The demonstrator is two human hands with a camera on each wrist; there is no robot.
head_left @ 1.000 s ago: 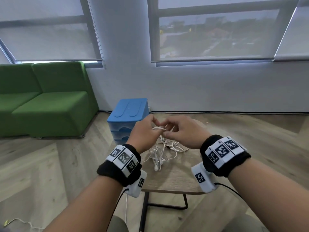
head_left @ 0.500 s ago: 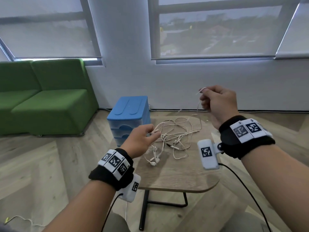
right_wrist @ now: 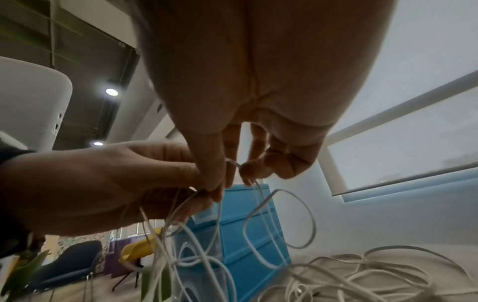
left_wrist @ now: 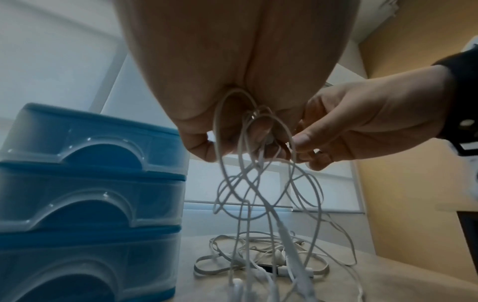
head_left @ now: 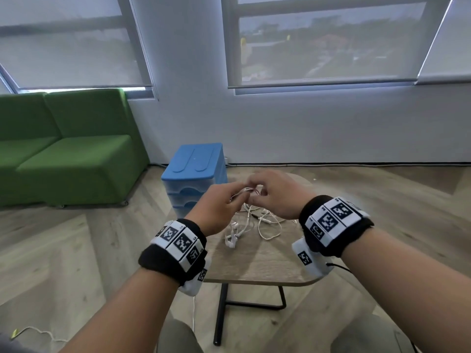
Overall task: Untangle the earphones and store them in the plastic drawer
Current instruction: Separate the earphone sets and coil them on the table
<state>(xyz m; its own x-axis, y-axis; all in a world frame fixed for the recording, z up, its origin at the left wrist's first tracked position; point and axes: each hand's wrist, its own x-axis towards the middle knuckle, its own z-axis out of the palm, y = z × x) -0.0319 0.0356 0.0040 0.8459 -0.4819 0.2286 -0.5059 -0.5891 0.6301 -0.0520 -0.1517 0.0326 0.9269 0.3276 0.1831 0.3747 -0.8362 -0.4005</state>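
Observation:
White tangled earphones hang from both hands down to the small wooden table; their loops dangle over a heap of cord on the tabletop. My left hand holds a bunch of cord strands in its curled fingers. My right hand meets it and pinches a strand between thumb and fingertips. The blue plastic drawer unit stands on the table's far left corner, just behind my left hand, with its three drawers all closed.
A green sofa stands at the left by the wall. Wooden floor surrounds the table, and a loose white cable lies on it at the bottom left. Windows with blinds run along the far wall.
Half a second ago my right hand was raised up to the right, drawing a strand out of the tangle. It has come back down to the left hand, and both hold the cords together.

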